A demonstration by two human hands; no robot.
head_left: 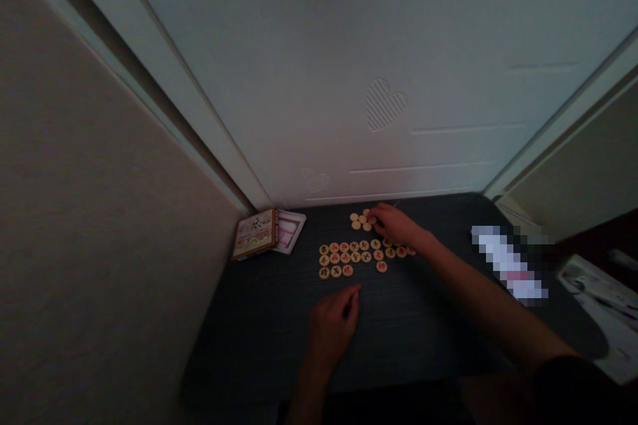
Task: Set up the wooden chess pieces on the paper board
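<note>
Round wooden game pieces (349, 256) with red and black characters lie face up in rows on a dark table (259, 319). A small cluster of blank-faced pieces (359, 220) sits behind them near the wall. My right hand (396, 224) reaches to that cluster, fingers curled over a piece there. My left hand (331, 325) rests on the table in front of the rows, fingers loosely curled and pinched together; whether it holds anything is hidden.
A game box (255, 233) and a white sheet (290, 230) lie at the table's back left corner. A white wall panel with heart shapes (383, 105) rises behind the table. A blurred white object (508, 262) lies on the right.
</note>
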